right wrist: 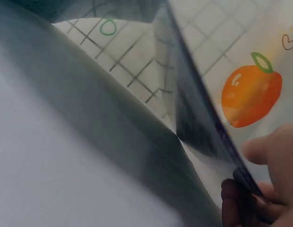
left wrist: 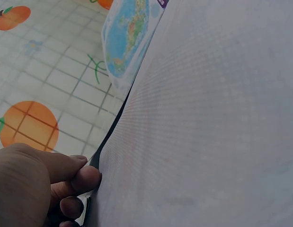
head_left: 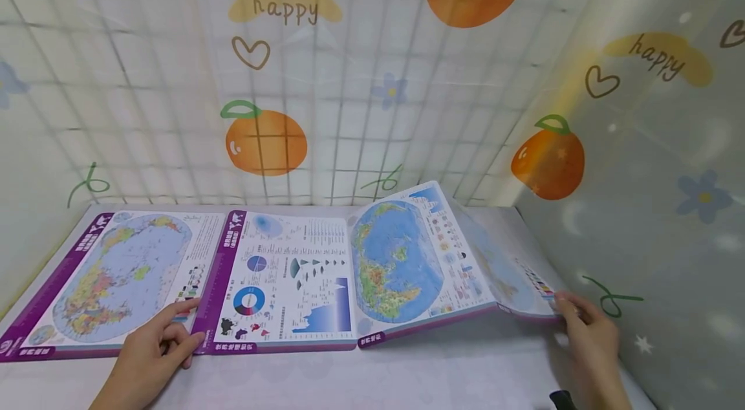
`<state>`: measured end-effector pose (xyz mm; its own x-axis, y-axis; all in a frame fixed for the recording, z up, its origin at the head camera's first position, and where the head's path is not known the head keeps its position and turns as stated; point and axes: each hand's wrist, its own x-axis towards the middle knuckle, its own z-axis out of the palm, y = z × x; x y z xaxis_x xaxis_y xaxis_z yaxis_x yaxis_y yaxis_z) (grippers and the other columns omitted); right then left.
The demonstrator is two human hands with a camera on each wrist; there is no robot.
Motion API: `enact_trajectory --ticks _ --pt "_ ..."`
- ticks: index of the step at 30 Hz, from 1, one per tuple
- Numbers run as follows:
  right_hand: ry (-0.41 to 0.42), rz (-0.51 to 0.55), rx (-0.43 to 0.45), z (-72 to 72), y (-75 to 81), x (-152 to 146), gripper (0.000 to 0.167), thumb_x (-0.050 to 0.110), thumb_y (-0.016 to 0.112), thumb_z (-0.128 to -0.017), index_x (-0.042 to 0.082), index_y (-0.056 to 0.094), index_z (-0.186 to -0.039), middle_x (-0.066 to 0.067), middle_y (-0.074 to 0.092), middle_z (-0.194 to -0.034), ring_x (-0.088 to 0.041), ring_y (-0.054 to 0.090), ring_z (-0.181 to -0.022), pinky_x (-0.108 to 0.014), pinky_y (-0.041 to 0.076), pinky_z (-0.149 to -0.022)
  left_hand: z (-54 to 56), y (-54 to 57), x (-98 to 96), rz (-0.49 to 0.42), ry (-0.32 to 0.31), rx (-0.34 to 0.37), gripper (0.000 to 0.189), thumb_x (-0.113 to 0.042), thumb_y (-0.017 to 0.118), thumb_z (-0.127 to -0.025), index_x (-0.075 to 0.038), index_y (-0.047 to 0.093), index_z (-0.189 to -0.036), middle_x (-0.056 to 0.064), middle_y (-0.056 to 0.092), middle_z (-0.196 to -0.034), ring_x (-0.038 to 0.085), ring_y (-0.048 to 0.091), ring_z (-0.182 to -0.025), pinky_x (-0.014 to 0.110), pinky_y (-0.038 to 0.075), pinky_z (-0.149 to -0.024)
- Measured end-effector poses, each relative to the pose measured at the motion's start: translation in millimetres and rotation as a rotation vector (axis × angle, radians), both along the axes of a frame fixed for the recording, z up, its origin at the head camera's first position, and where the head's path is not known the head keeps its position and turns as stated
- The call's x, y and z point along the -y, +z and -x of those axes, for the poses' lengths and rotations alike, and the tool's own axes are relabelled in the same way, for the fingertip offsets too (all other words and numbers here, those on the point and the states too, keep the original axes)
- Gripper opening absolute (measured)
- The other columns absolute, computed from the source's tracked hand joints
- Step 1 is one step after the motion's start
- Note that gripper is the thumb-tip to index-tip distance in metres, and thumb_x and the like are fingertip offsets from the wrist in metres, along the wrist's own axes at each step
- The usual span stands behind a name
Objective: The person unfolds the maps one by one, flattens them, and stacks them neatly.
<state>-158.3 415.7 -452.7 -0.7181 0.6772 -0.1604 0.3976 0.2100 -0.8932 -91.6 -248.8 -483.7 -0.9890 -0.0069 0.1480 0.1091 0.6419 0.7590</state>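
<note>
A long folding world map with purple borders is spread out in the head view. Two panels on the left lie nearly flat, while those on the right rise in a zigzag off the surface. My left hand pinches the near edge at the fold between the first two panels, its index finger stretched over the first. At the far right, the thumb and fingers of my right hand grip the near corner of the end panel, which is pale with glare. In the right wrist view the map's edge runs between thumb and fingers.
A white surface lies under the map. Behind and to the right hangs a pale curtain printed with oranges and hearts, a wire grid showing through it. A small black object pokes in at the bottom edge near my right wrist.
</note>
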Motion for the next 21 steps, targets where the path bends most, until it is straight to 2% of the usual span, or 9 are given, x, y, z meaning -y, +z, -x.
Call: enact_trajectory --ticks 2,4,7,9,11,18,20,21 --pt "-0.011 -0.023 -0.016 -1.7 1.1 -2 0.06 0.042 0.069 -0.101 0.012 0.056 -0.151 0.01 0.059 -0.105 -0.009 0.047 -0.095 -0.019 0.039 -0.068 -0.1 0.1 -0.3 -0.004 0.001 -0.001 0.05 -0.024 0.074 -0.101 -0.016 0.056 -0.147 -0.012 0.06 -0.064 0.008 0.047 -0.056 0.024 0.037 -0.062" --pt "-0.017 -0.043 -0.012 -2.5 1.4 -4 0.064 0.039 0.075 -0.098 0.011 0.055 -0.152 0.012 0.053 -0.101 -0.009 0.043 -0.091 -0.021 0.037 -0.066 0.0 0.5 -0.6 -0.006 0.004 0.002 0.05 -0.025 0.074 -0.101 -0.016 0.056 -0.147 -0.012 0.06 -0.064 0.008 0.047 -0.057 0.024 0.037 -0.063" --pt "-0.021 -0.099 0.003 -1.8 -0.3 -6 0.067 0.031 0.076 -0.097 0.008 0.052 -0.155 -0.003 0.059 -0.121 -0.008 0.046 -0.094 -0.016 0.038 -0.066 0.0 1.1 -1.3 -0.004 0.008 0.007 0.05 -0.026 0.074 -0.101 -0.016 0.056 -0.147 -0.012 0.06 -0.065 0.008 0.048 -0.058 0.024 0.036 -0.063" --pt "-0.016 -0.127 0.015 -1.1 -1.7 -8 0.07 0.028 0.077 -0.097 0.006 0.049 -0.156 -0.014 0.057 -0.14 -0.009 0.049 -0.098 -0.011 0.039 -0.066 0.1 1.5 -1.6 0.001 0.008 0.007 0.051 -0.026 0.074 -0.101 -0.016 0.056 -0.147 -0.012 0.06 -0.065 0.008 0.048 -0.058 0.024 0.036 -0.064" --pt "-0.009 -0.159 0.017 -1.6 -3.3 -10 0.07 0.024 0.077 -0.097 0.003 0.047 -0.156 -0.023 0.052 -0.15 -0.011 0.052 -0.099 -0.01 0.04 -0.064 0.1 2.0 -1.9 0.006 0.008 0.011 0.051 -0.025 0.074 -0.1 -0.015 0.057 -0.147 -0.012 0.06 -0.065 0.008 0.048 -0.058 0.024 0.037 -0.064" --pt "-0.022 -0.187 0.032 -4.2 -3.4 -12 0.075 0.019 0.077 -0.095 0.003 0.042 -0.159 -0.027 0.049 -0.15 -0.019 0.052 -0.102 -0.01 0.039 -0.061 0.5 3.1 -1.4 0.013 0.011 0.056 0.052 -0.03 0.073 -0.101 -0.016 0.055 -0.149 -0.011 0.061 -0.065 0.009 0.048 -0.058 0.024 0.036 -0.064" --pt "-0.02 -0.192 0.042 -5.4 -3.5 -13 0.078 0.019 0.078 -0.095 0.003 0.04 -0.161 -0.029 0.046 -0.153 -0.026 0.052 -0.11 -0.012 0.04 -0.068 0.5 3.0 -0.9 0.016 0.01 0.051 0.052 -0.029 0.073 -0.101 -0.017 0.055 -0.148 -0.012 0.061 -0.065 0.009 0.048 -0.057 0.025 0.036 -0.064" --pt "-0.021 -0.192 0.047 -6.0 -3.3 -13 0.079 0.019 0.077 -0.095 0.003 0.038 -0.161 -0.03 0.045 -0.154 -0.03 0.051 -0.114 -0.016 0.044 -0.075 0.4 3.0 -0.7 0.017 0.01 0.049 0.052 -0.029 0.073 -0.101 -0.017 0.055 -0.148 -0.012 0.061 -0.065 0.009 0.048 -0.057 0.025 0.036 -0.063"
